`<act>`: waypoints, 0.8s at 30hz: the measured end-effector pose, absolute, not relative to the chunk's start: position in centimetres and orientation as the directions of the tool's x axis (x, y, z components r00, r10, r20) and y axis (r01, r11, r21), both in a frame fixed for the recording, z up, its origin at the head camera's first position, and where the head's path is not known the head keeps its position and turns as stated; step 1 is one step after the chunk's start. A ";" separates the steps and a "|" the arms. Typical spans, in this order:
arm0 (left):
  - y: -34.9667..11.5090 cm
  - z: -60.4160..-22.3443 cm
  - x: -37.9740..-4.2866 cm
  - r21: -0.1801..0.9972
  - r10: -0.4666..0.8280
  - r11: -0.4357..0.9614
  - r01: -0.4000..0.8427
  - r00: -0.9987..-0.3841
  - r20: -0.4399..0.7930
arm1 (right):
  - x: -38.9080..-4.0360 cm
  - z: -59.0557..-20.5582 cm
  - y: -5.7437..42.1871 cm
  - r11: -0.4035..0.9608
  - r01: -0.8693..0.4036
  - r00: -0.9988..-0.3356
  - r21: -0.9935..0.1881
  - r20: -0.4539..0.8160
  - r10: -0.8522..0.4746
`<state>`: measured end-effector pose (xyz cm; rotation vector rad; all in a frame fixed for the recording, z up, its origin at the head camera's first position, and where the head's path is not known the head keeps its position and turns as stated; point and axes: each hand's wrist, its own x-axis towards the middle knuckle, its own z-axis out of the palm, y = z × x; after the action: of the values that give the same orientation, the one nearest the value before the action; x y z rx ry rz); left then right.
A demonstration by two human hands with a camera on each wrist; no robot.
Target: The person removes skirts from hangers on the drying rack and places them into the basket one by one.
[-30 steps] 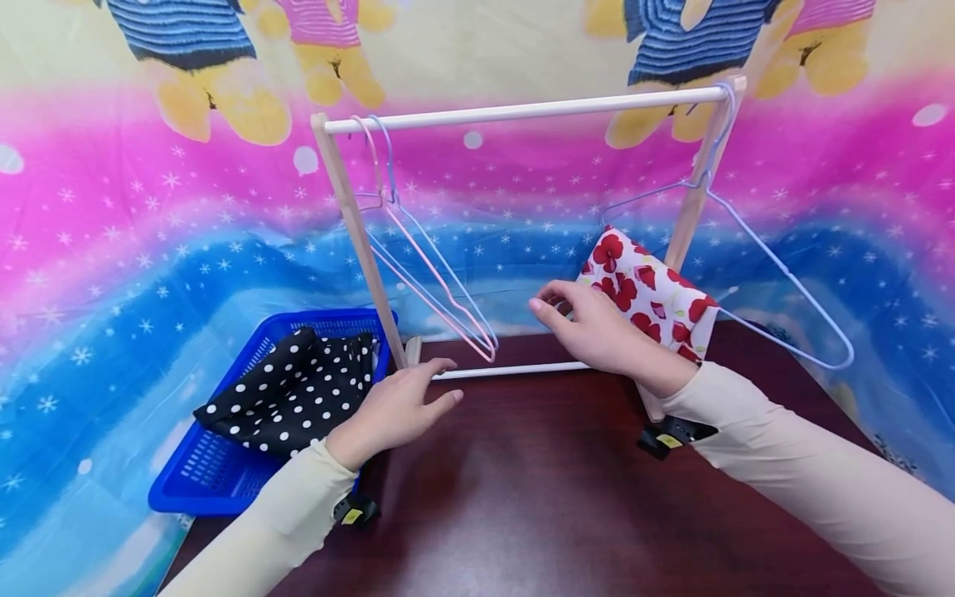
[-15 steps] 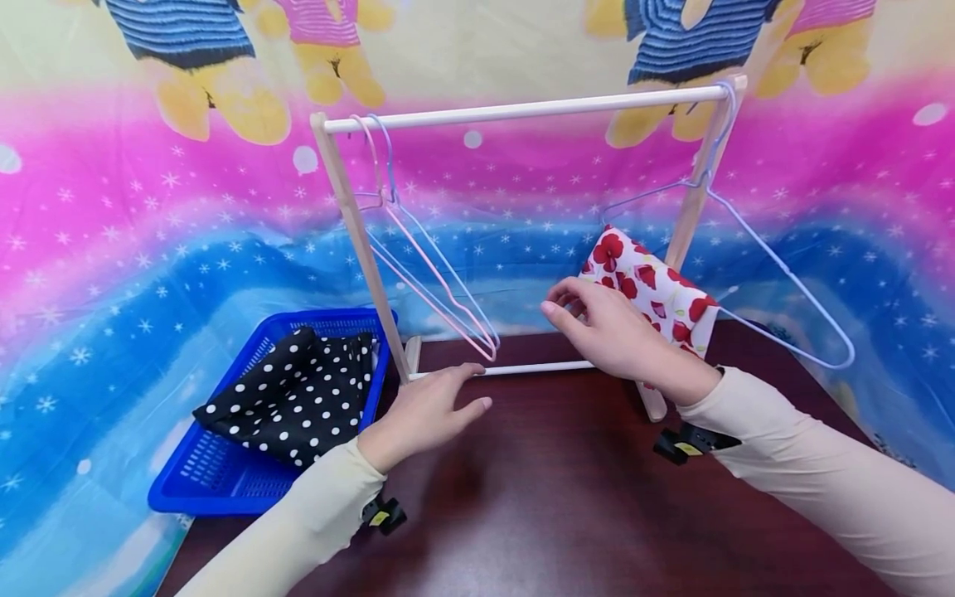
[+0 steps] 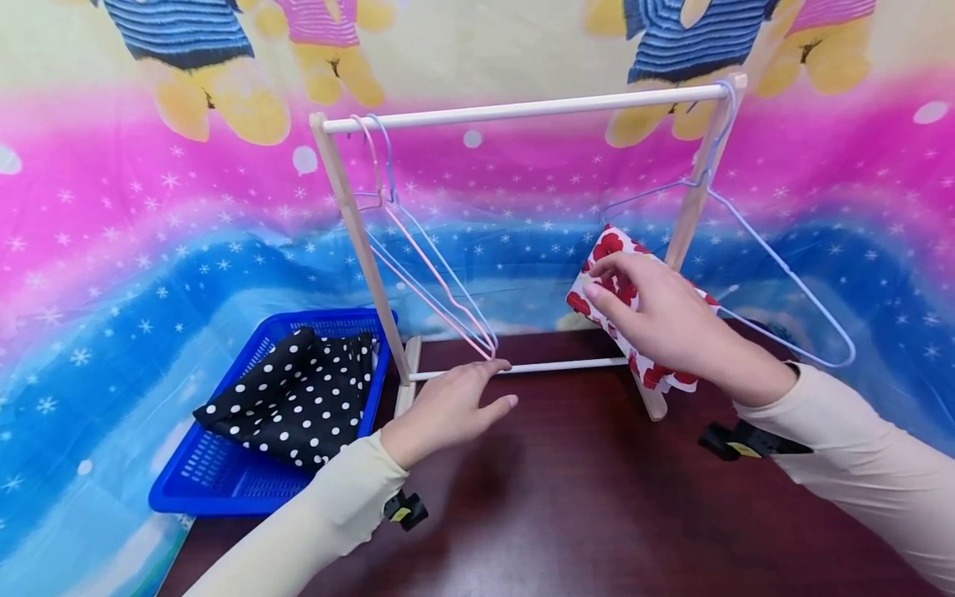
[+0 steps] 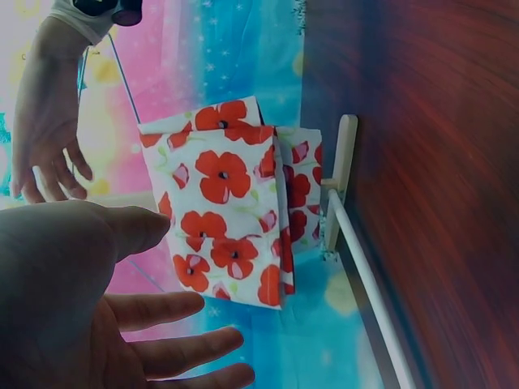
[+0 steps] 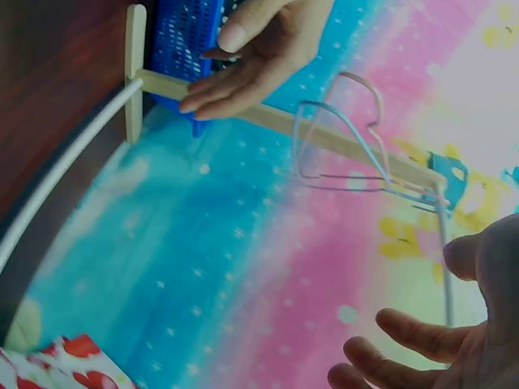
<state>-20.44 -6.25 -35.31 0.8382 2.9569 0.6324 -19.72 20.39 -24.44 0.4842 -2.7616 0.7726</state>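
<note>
A white cloth with red flowers [image 3: 612,319] hangs folded over the lower bar of a pale blue hanger [image 3: 783,269] at the rack's right end. My right hand [image 3: 664,319] is in front of this cloth in the head view, covering part of it. Its fingers are loosely bent around nothing, and the right wrist view puts the cloth [image 5: 61,369] off to one side. My left hand [image 3: 451,406] hovers over the table near the rack's lower rail, fingers extended and holding nothing. In the left wrist view its fingers [image 4: 178,352] are spread, with the flowered cloth [image 4: 223,211] beyond.
A wooden rack with a white top rail [image 3: 537,108] stands on the dark table [image 3: 537,506]. A pink hanger [image 3: 429,261] and a blue hanger [image 3: 455,278] hang at its left end. A blue basket [image 3: 179,497] at left contains black polka-dot cloth [image 3: 298,406].
Both hands have moved to the right. My right hand now covers more of the flowered cloth, and my left hand has drifted away from the basket. The hangers stay in place.
</note>
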 end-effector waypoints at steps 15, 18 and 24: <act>-4.9 -34.8 -20.5 0.357 0.539 0.768 0.531 -0.838 0.087 | -18.2 -22.7 25.2 0.909 -0.350 -0.868 -0.228 0.444 -0.224; -4.7 -34.9 -20.6 0.354 0.544 0.768 0.534 -0.835 0.080 | -18.3 -22.5 26.1 0.922 -0.332 -0.865 -0.199 0.455 -0.213; -4.2 -34.8 -20.5 0.358 0.541 0.772 0.526 -0.838 0.064 | -18.6 -22.4 27.8 0.953 -0.243 -0.898 -0.181 0.413 -0.150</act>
<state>-20.54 -4.17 -34.83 0.8786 2.9169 0.5703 -18.65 27.80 -22.45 0.2837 -2.7024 0.3210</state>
